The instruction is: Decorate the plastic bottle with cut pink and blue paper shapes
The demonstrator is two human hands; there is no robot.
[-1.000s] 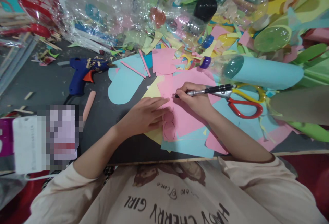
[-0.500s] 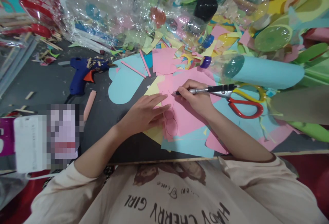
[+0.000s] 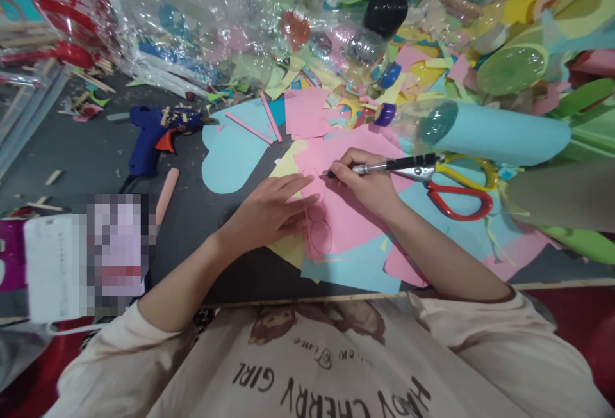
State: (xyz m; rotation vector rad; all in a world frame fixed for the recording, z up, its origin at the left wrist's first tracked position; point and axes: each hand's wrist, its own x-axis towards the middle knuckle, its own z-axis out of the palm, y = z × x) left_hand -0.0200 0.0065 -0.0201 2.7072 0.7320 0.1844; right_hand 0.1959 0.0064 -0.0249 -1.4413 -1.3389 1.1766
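Note:
A pen point(image 3: 377, 167) with a black grip is pinched in my right hand point(image 3: 368, 182), its tip at the pink paper point(image 3: 355, 213). My left hand point(image 3: 276, 208) lies with fingers stretched over the left edge of that sheet. Thin rounded outlines are drawn on the pink paper near my left fingertips. Yellow paper point(image 3: 288, 253) and light blue paper point(image 3: 358, 269) lie partly beneath the pink sheet. Just right of my right hand rest scissors point(image 3: 459, 203) with one red and one yellow handle, their blades partly hidden behind the pen and hand.
A blue glue gun point(image 3: 147, 139) lies at the left near a light blue heart-shaped paper point(image 3: 230, 162) with pink strips on it. Plastic bottles and paper scraps crowd the back. A bottle wrapped in light blue paper point(image 3: 512, 133) lies at the right. A blurred-out phone-like object point(image 3: 120, 245) is at left.

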